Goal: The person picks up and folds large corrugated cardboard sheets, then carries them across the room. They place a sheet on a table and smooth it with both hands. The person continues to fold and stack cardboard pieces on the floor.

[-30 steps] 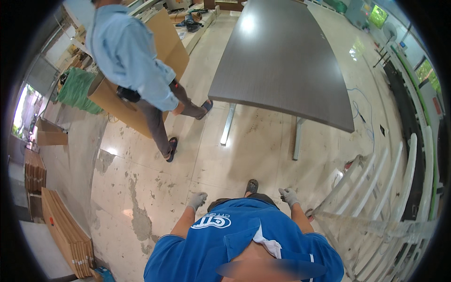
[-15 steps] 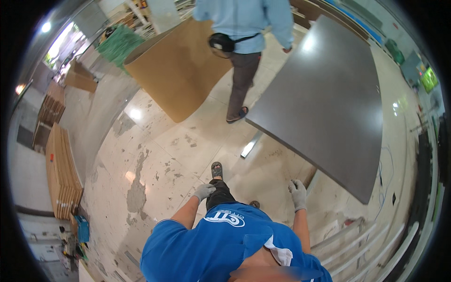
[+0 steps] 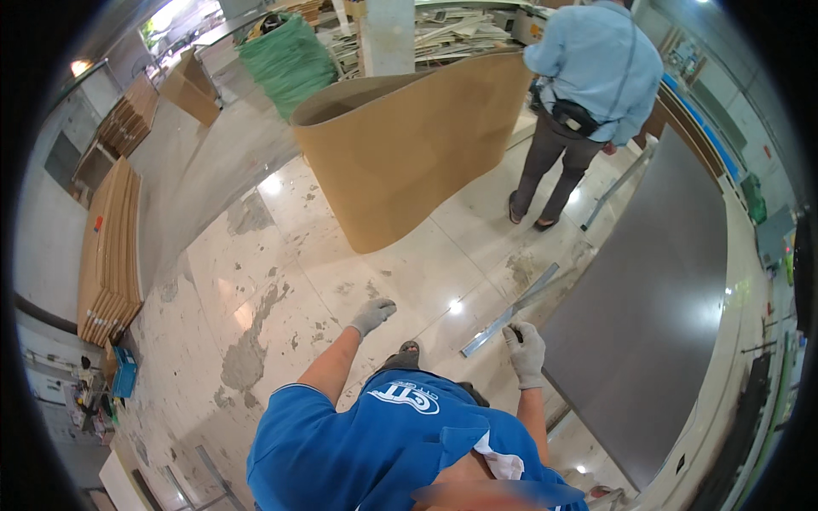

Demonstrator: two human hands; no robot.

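My left hand (image 3: 373, 316), in a grey glove, hangs over the tiled floor with its fingers stretched loosely to the right and nothing in it. My right hand (image 3: 526, 351), gloved alike, has loosely bent fingers with a small dark gap by the thumb; I see no object held. It is close to the near left edge of a large dark grey panel (image 3: 652, 315), with no visible contact. Beyond it on the left, a metal bar (image 3: 511, 308) shows low beside the panel. Ahead, a large brown sheet (image 3: 409, 162) stands bent into a loop.
A co-worker in a light blue shirt (image 3: 596, 72) stands at the brown sheet's right end. A green wrapped bundle (image 3: 290, 64) and a pillar (image 3: 388, 38) are behind it. Stacked brown boards (image 3: 111, 251) lean at the left wall, near a blue box (image 3: 124, 372).
My view has swung so the panel appears farther right and nearer. My left hand has moved off my thigh. The co-worker now stands at the sheet's right end, facing away.
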